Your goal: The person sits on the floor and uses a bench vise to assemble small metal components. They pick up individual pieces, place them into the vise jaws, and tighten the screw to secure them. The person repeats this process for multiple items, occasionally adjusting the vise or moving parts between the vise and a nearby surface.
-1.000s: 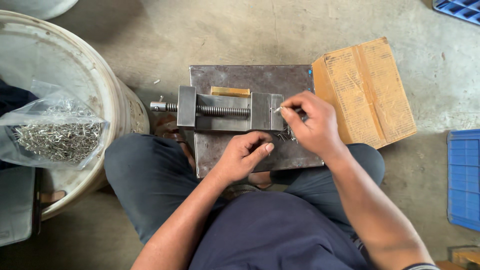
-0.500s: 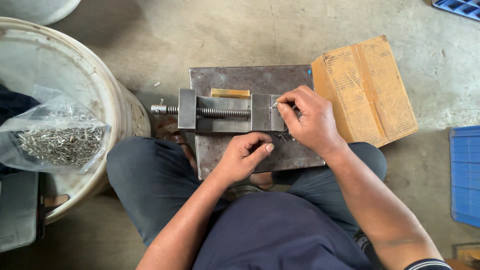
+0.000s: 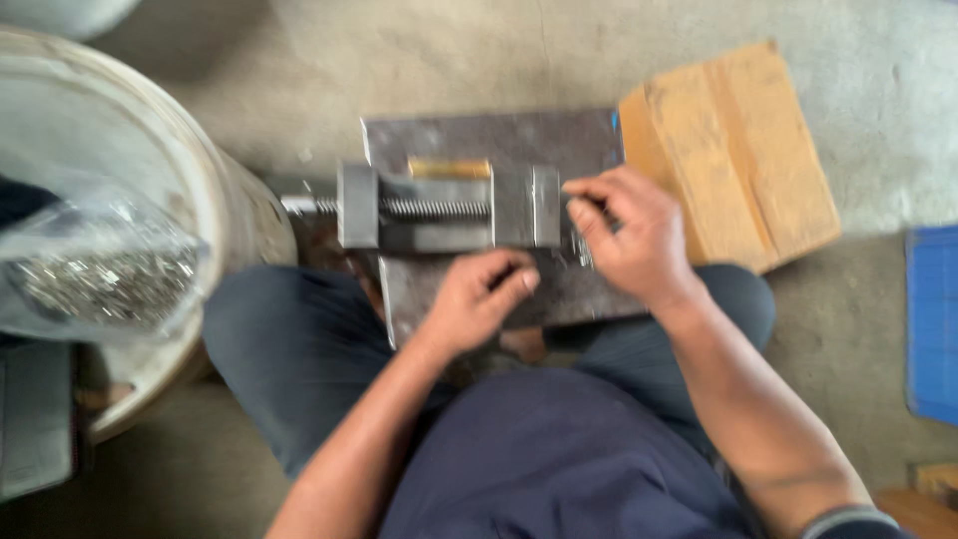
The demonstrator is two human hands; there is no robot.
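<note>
Head view, blurred, so we read only the larger shapes. At the far left we see a big pale round plastic tub (image 3: 230, 200), and lying in it a clear plastic bag of small silvery metal pieces (image 3: 95, 274). Next comes the dark steel plate (image 3: 479, 140) resting on the floor ahead of our knees, and on it the small grey metal vise (image 3: 449, 205). Its threaded screw (image 3: 434, 210) runs left to right, parallel to the plate's near edge, so the vise's long axis lies crosswise to both our forearms.

Our left hand (image 3: 479, 299) sits loosely curled on the plate's near edge, just below the vise body and apart from it; we see nothing in it. Our right hand (image 3: 629, 235) is the nearer one to the work: its fingertips (image 3: 579, 190) are pinched narrow against the right end of the vise, near the plate's right edge. Whether they grip a small metal piece there, we cannot tell through the blur.

Beyond the plate's right edge lies a worn tan cardboard box (image 3: 733, 150), touching the plate's far right corner. At the right border a blue plastic crate (image 3: 933, 319) sits well apart.
</note>
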